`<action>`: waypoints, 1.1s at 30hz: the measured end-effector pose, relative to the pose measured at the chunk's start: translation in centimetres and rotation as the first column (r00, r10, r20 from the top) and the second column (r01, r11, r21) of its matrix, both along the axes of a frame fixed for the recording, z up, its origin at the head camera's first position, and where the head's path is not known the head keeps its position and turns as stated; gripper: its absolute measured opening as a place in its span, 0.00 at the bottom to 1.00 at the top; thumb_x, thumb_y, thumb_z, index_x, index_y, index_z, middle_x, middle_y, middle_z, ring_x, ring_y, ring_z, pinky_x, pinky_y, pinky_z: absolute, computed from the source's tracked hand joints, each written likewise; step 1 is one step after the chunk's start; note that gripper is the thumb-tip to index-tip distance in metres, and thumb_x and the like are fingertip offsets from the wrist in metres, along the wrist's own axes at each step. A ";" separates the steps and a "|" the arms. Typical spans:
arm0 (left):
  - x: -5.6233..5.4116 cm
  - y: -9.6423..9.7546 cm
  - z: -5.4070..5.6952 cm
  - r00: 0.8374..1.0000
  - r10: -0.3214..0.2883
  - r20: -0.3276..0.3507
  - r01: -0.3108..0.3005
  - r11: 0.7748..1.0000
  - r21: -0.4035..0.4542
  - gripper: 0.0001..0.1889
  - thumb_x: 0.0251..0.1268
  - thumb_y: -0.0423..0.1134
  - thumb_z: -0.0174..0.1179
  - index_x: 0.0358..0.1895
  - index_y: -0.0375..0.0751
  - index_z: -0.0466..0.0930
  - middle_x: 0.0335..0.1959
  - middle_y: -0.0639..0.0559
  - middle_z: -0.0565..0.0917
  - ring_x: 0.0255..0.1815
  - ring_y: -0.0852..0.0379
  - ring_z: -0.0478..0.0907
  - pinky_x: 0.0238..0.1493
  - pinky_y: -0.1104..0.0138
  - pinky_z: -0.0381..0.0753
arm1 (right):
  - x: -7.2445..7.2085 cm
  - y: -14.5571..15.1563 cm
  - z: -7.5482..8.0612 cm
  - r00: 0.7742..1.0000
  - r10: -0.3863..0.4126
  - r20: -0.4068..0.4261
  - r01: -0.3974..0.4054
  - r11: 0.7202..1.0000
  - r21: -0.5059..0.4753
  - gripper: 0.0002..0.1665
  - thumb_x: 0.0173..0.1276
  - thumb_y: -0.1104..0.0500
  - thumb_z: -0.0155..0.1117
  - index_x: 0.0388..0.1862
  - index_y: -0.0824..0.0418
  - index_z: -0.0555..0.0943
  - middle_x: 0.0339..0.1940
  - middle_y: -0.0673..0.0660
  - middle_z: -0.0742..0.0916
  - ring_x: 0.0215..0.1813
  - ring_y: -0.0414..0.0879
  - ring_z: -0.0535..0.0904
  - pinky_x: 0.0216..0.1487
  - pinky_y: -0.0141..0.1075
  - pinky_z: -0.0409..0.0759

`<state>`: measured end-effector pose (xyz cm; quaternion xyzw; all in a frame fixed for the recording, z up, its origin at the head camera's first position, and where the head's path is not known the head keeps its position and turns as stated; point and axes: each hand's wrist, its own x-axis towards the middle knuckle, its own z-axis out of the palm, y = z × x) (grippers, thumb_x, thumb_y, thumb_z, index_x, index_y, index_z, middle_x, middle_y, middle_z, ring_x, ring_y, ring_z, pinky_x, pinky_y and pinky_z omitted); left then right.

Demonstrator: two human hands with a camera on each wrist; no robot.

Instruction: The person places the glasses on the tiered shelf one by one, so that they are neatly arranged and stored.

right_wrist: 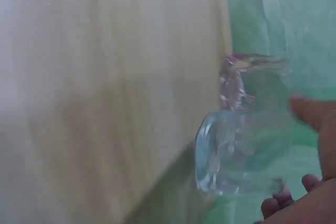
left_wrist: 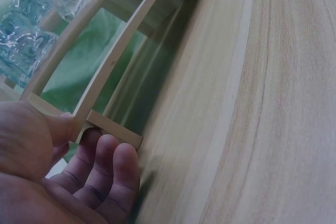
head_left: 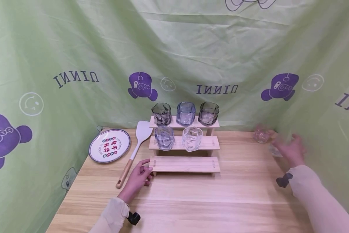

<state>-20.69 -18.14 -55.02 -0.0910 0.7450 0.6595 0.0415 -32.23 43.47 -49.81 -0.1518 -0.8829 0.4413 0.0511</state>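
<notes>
My left hand (head_left: 139,175) pinches the left end of the lowest step of a three-step wooden stand (head_left: 185,164), thumb above and fingers curled beneath in the left wrist view. At the far right, my blurred right hand (head_left: 292,150) is beside a clear glass cup (right_wrist: 236,153), with the thumb and fingers spread apart around its rim end. Just beyond that cup is a pinkish glass cup (head_left: 261,134). On the stand's top step are two dark grey cups (head_left: 161,114) and a blue cup (head_left: 186,114). A bluish cup (head_left: 164,138) and a clear cup (head_left: 192,139) occupy the middle step.
Left of the stand lies a white spatula (head_left: 143,131) with a wooden handle. Beside it is a white plate (head_left: 97,150) with a blue rim and printed characters. Green printed cloth (head_left: 186,64) hangs around the wooden table (head_left: 191,204) at the back and sides.
</notes>
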 end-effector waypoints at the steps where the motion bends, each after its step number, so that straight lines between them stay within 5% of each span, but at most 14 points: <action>1: 0.1 0.0 0.0 1.000 0.001 0.003 -0.001 1.000 -0.006 0.26 0.76 0.35 0.59 0.73 0.39 0.65 0.40 0.35 0.79 0.35 0.45 0.80 0.30 0.58 0.86 | 0.1 -0.2 -0.2 1.000 -0.004 0.005 0.004 1.000 0.012 0.70 0.66 0.30 0.64 0.82 0.66 0.34 0.75 0.82 0.52 0.71 0.82 0.48 0.60 0.78 0.55; 6: 0.2 -0.1 0.3 1.000 -0.001 0.012 0.001 1.000 -0.004 0.26 0.76 0.35 0.59 0.73 0.39 0.65 0.40 0.36 0.79 0.35 0.46 0.80 0.30 0.59 0.86 | 0.5 -1.5 -1.3 0.990 0.123 -0.066 -0.124 0.992 -0.009 0.64 0.72 0.33 0.59 0.80 0.73 0.38 0.73 0.85 0.55 0.70 0.82 0.52 0.64 0.76 0.55; 10: 0.1 0.0 0.3 1.000 0.001 0.004 -0.001 1.000 0.012 0.26 0.76 0.36 0.59 0.73 0.41 0.66 0.39 0.38 0.79 0.34 0.48 0.80 0.29 0.62 0.85 | 0.8 -2.6 -1.7 0.942 0.297 -0.155 -0.301 0.954 -0.002 0.55 0.74 0.41 0.62 0.81 0.70 0.45 0.76 0.79 0.56 0.73 0.79 0.52 0.67 0.75 0.52; 13: 0.0 0.0 0.1 1.000 0.003 0.002 -0.003 1.000 0.021 0.26 0.76 0.36 0.59 0.73 0.41 0.67 0.39 0.39 0.79 0.33 0.48 0.79 0.28 0.63 0.84 | 1.0 -3.4 -2.1 0.917 0.358 -0.174 -0.360 0.933 0.018 0.54 0.72 0.45 0.67 0.82 0.66 0.48 0.77 0.76 0.59 0.74 0.77 0.53 0.66 0.75 0.52; 16: 0.0 0.0 -0.1 1.000 0.002 0.003 -0.003 1.000 0.022 0.26 0.76 0.36 0.59 0.73 0.41 0.67 0.39 0.39 0.79 0.33 0.49 0.79 0.28 0.63 0.84 | 1.0 -4.1 -2.6 0.912 0.372 -0.170 -0.378 0.926 0.002 0.55 0.72 0.47 0.69 0.82 0.67 0.48 0.76 0.78 0.59 0.72 0.77 0.55 0.66 0.75 0.53; 24: -0.1 0.0 -0.2 1.000 0.014 0.001 -0.014 1.000 0.017 0.24 0.76 0.36 0.58 0.72 0.42 0.67 0.38 0.40 0.79 0.34 0.48 0.79 0.28 0.63 0.84 | 1.3 -5.8 -3.4 0.949 0.290 -0.123 -0.299 0.952 -0.060 0.60 0.68 0.42 0.71 0.81 0.69 0.46 0.75 0.81 0.57 0.73 0.78 0.53 0.69 0.73 0.52; 33: -0.1 0.1 -0.2 1.000 0.010 0.010 -0.010 1.000 0.003 0.25 0.76 0.36 0.59 0.72 0.43 0.67 0.39 0.40 0.80 0.35 0.48 0.80 0.29 0.61 0.86 | 2.4 -5.2 -4.1 0.913 0.395 -0.102 -0.406 0.902 -0.149 0.57 0.71 0.53 0.70 0.82 0.65 0.43 0.75 0.76 0.63 0.74 0.73 0.57 0.70 0.68 0.55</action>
